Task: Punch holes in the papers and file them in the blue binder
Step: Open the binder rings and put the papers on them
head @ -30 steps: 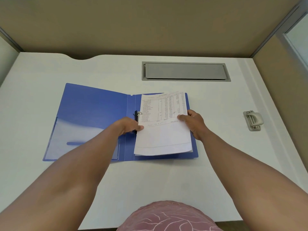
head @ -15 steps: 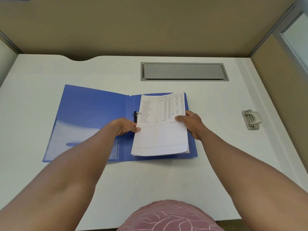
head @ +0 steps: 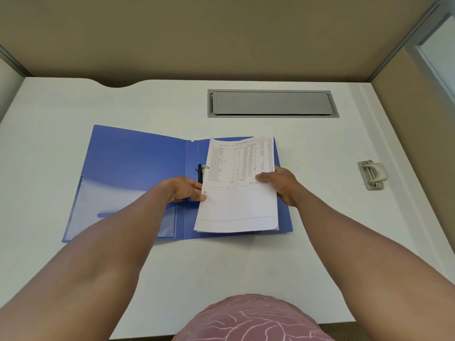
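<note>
The blue binder (head: 138,168) lies open on the white desk, its ring clip (head: 202,169) at the spine. A white printed sheet (head: 240,193) with a table of figures lies over the binder's right half, on top of other sheets whose edges show beneath. A punched hole shows near its left edge. My left hand (head: 183,189) pinches the sheet's left edge just below the ring clip. My right hand (head: 280,184) holds the right edge, thumb on top.
A grey hole punch (head: 373,174) stands on the desk to the right. A grey cable-tray lid (head: 272,103) is set into the desk at the back. A clear pocket (head: 118,207) lines the binder's left cover. Beige partition walls enclose the desk.
The sheet has shifted slightly left toward the ring clip, with both hands moving along with it.
</note>
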`<state>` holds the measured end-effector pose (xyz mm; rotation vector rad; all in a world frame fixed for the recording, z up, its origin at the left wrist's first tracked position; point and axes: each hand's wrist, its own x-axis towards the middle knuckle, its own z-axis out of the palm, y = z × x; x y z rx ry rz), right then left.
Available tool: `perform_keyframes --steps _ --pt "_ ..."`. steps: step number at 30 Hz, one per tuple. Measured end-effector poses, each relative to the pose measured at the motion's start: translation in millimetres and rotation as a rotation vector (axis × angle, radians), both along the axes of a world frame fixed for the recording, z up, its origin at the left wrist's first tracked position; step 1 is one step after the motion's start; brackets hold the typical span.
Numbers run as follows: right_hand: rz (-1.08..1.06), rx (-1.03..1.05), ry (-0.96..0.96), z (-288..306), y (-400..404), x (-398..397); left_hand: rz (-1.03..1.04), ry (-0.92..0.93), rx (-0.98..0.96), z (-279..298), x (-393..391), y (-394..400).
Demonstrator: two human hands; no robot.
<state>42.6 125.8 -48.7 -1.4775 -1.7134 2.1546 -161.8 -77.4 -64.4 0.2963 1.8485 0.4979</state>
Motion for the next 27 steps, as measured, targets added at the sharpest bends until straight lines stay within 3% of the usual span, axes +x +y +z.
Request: perform_keyframes --steps 6,17,27 --pt "0.007 -0.004 -0.009 -1 -1 -1 -0.070 0.066 0.039 -9 1 1" --pt "0.006 0.030 -0.013 5 -2 0 0.007 0.102 0.043 -4 14 10" --pt "0.070 0.185 -0.096 3 -4 0 -0.045 0.214 0.026 1 6 8"
